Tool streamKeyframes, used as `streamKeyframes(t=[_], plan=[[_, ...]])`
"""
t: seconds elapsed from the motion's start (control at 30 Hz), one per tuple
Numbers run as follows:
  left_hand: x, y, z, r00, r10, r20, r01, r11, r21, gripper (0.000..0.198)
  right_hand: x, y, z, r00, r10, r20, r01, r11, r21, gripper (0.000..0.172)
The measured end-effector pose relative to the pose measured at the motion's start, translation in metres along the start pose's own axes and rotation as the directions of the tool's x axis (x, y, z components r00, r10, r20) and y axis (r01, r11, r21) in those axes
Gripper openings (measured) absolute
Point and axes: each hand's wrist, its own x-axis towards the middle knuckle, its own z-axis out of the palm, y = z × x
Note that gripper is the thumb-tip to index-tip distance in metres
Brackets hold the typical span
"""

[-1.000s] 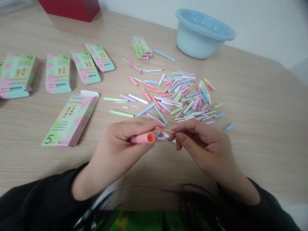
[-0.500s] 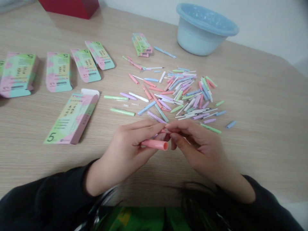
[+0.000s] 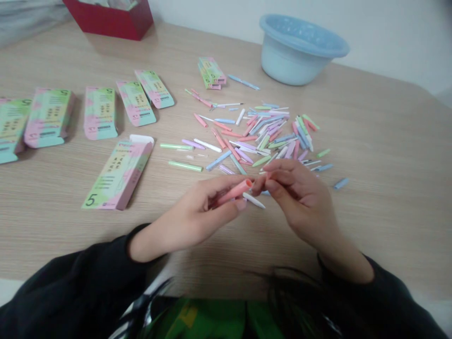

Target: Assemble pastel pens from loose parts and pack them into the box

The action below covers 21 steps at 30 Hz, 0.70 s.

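Observation:
My left hand [image 3: 196, 219] is closed round a coral-pink pen barrel [image 3: 233, 192], its hollow end pointing up and to the right. Just right of it, my right hand [image 3: 302, 202] has its thumb and fingers pinched together; whatever is between them is too small and hidden to name. A white pen part [image 3: 253, 201] shows by the left fingertips. Beyond both hands spreads a loose pile of pen parts [image 3: 268, 127] in pink, blue, green, purple and white, with thin white refills among them.
An open carton [image 3: 118, 172] marked 5 lies at the left, with several like cartons [image 3: 100, 113] behind it. Small stacked cartons [image 3: 212, 73], a light blue basin [image 3: 296, 61] and a red box [image 3: 113, 21] stand farther back.
My hands have drawn slightly apart, the right one rising a little. The pink barrel now tilts upward in my left hand. A white pen part has come into sight, and the view has shifted slightly.

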Motion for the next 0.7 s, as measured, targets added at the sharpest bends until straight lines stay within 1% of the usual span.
streamKeyframes(t=[0.07,0.13,0.2,0.27,0.37,0.47,0.6,0.7], plan=[[0.002,-0.003,0.0,0.999,-0.027,0.028,0.027,1.0,-0.013,0.021,0.001,-0.005,-0.005,0.995,0.031,-0.098,-0.026,0.998,0.05,0.012],[0.004,-0.008,0.002,0.997,-0.031,0.075,0.032,0.999,-0.008,0.028,0.0,-0.011,-0.009,0.984,0.029,-0.175,-0.022,0.999,0.045,0.01],[0.006,-0.014,0.005,0.993,-0.017,0.115,0.02,1.0,-0.02,0.029,-0.002,-0.016,-0.012,0.981,0.007,-0.192,-0.003,1.0,0.016,0.008],[0.007,-0.019,0.007,0.99,-0.008,0.139,0.013,0.999,-0.036,0.026,-0.005,-0.018,-0.012,0.989,-0.018,-0.149,0.015,1.0,-0.024,0.006],[0.009,-0.021,0.008,0.988,0.016,0.154,-0.011,0.999,-0.032,0.025,-0.007,-0.017,-0.01,0.996,-0.068,-0.058,0.061,0.992,-0.113,0.011],[0.01,-0.019,0.008,0.986,0.052,0.161,-0.05,0.999,-0.014,0.025,-0.007,-0.015,-0.009,0.993,-0.115,0.009,0.114,0.974,-0.197,0.016],[0.01,-0.018,0.009,0.986,0.054,0.161,-0.052,0.999,-0.014,0.025,-0.004,-0.014,-0.007,0.986,-0.108,0.123,0.135,0.963,-0.235,0.019],[0.009,-0.02,0.009,0.983,0.053,0.177,-0.046,0.998,-0.044,0.026,-0.003,-0.013,-0.003,0.971,-0.145,0.191,0.19,0.951,-0.244,0.027]])
